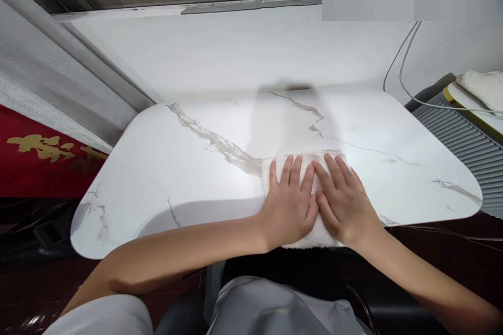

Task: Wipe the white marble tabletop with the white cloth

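A fluffy white cloth (290, 163) lies flat on the white marble-patterned table (212, 178), with its lower edge hanging at the table's front edge. My left hand (288, 204) rests palm down on the cloth's left part, fingers stretched out and pointing away from me. Beside it, my right hand (343, 199) lies flat on the right part of the cloth, fingers also stretched. The two hands meet near the thumbs. Neither grips the cloth; both press on it from above, hiding much of its surface.
Behind the table stands a white wall (228, 52). Thin white cables (403, 65) run down at the right, near a grey ribbed surface (444, 120) and another white cloth (485, 89) on a gold-edged board. At the left hangs a red panel with gold markings (43, 146).
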Demonstrator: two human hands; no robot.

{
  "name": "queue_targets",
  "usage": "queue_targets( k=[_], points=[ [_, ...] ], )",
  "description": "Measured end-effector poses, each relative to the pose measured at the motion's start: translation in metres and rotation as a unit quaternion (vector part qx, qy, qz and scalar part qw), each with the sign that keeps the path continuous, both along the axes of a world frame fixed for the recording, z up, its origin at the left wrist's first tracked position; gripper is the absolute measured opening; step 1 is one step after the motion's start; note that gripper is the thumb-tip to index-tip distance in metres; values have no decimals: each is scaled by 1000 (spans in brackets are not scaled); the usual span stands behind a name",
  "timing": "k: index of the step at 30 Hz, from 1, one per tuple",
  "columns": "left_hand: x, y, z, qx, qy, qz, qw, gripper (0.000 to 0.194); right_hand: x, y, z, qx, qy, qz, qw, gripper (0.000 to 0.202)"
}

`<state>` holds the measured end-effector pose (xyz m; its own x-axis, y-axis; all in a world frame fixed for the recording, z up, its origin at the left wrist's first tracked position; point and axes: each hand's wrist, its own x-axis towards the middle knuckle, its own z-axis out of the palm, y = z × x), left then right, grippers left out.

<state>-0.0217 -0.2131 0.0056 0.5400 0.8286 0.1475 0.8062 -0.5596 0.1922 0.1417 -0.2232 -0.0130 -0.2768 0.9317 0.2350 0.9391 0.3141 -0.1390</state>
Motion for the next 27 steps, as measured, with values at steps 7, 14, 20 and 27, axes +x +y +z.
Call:
queue_targets(
  k=[7,14,20,27],
  points=[
    [-10,60,1,-48,-7,56,997,55,-23,63,7,-8,-19,-19,1000,57],
    [-28,137,5,-32,-14,132,991,53,-45,164,8,-29,10,27,999,56],
    [-38,201,1,-24,-24,125,992,53,-57,226,6,-19,24,13,999,55],
    [-42,236,1,-8,-46,125,991,51,-67,258,8,-27,33,-27,999,54]
  ],
)
